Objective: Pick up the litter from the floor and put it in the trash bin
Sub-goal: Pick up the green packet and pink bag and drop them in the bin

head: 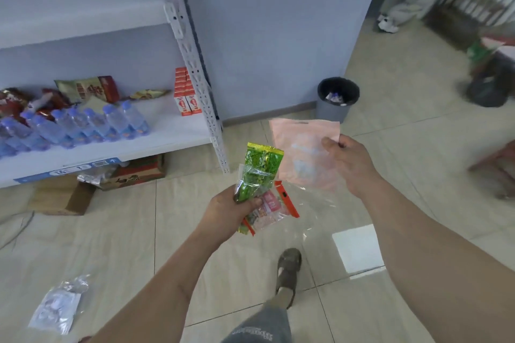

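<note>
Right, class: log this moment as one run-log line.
left hand: holds green wrappers | right hand: holds pink bag | trash bin: ahead | clear bag: on floor

A small shop; white shelving [178, 22] stocked with water bottles [83, 125]; snack packets [89, 89].

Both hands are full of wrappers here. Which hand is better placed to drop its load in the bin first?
Probably the right hand: it holds the pink bag farther forward, nearer the trash bin by the wall. The left hand grips the green wrappers lower and farther back.
</note>
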